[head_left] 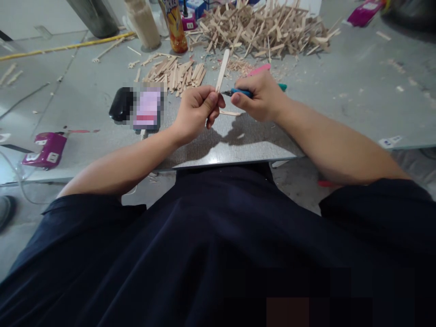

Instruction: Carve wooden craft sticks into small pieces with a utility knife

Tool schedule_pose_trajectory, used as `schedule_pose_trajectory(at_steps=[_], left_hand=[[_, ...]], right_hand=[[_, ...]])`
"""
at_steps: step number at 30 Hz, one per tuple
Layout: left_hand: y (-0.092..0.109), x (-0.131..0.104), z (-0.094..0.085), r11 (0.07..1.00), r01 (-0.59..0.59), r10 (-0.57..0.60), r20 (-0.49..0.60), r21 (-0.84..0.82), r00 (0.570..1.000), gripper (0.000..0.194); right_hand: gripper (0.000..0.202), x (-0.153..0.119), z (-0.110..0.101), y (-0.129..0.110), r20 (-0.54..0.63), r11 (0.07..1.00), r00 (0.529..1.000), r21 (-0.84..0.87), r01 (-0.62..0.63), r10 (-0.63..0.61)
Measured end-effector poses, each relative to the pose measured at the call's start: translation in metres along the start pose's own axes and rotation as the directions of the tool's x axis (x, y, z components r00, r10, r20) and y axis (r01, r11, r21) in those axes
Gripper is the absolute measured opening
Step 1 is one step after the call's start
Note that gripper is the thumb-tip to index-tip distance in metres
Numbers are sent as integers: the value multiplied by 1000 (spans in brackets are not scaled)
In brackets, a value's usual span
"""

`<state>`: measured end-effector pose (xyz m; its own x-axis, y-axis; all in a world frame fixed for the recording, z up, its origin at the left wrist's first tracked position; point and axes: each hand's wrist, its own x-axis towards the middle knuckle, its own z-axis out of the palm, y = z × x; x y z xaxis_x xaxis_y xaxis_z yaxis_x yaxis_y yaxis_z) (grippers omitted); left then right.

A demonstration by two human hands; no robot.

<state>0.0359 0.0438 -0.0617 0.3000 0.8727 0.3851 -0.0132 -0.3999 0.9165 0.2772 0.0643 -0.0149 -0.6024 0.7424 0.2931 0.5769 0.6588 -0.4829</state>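
My left hand (197, 109) pinches the lower end of a flat wooden craft stick (223, 70), which points up and away from me. In my right hand (260, 93) is a small pair of pliers (241, 92) with dark jaws and blue and teal on the handles. Their tip is close to the stick's lower end, beside my left fingertips; whether it touches the wood I cannot tell. Another craft stick (230, 113) lies on the table just below the hands. Something pink (260, 69) shows behind my right hand, partly hidden by it.
Beyond my left hand lies a pile of craft sticks (175, 75), with a larger heap of wood pieces (262, 29) behind. Left are a blurred-out phone (147, 106), a black rounded object (121, 104) and a purple device (52, 150). A bottle (175, 27) stands at the back.
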Motion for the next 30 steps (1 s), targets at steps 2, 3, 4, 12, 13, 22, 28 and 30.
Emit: schedule_pose_trajectory(at_steps=[2, 3, 4, 12, 13, 22, 28, 30], left_hand=[[1, -1, 0, 1000, -3, 3, 0, 3, 1000, 61], [1, -1, -1, 1000, -6, 6, 1, 4, 1000, 61], [1, -1, -1, 1000, -10, 10, 3, 5, 1000, 61], [-2, -1, 2, 991, -118, 121, 38, -67, 992, 70], [-2, -1, 2, 991, -116, 119, 36, -61, 992, 71], [-2, -5, 3, 995, -81, 80, 7, 56, 997, 62], [-6, -6, 1, 1000, -10, 9, 37, 13, 999, 56], [-7, -6, 1, 1000, 12, -11, 63, -24, 998, 57]], right_hand=[[87, 0, 0, 1, 7, 1000, 1000, -6, 11, -11], [87, 0, 0, 2, 1, 1000, 1000, -3, 20, -20], [86, 0, 0, 2, -5, 1000, 1000, 0, 31, -31], [82, 1, -3, -2, 2, 999, 1000, 35, -32, 32], [81, 1, -4, -2, 22, 998, 998, 36, -57, 56], [83, -1, -1, -1, 38, 999, 999, 34, 8, -10], [78, -3, 2, -6, 72, 988, 985, -13, -154, 155], [79, -3, 3, -5, 53, 993, 992, -48, -111, 114]])
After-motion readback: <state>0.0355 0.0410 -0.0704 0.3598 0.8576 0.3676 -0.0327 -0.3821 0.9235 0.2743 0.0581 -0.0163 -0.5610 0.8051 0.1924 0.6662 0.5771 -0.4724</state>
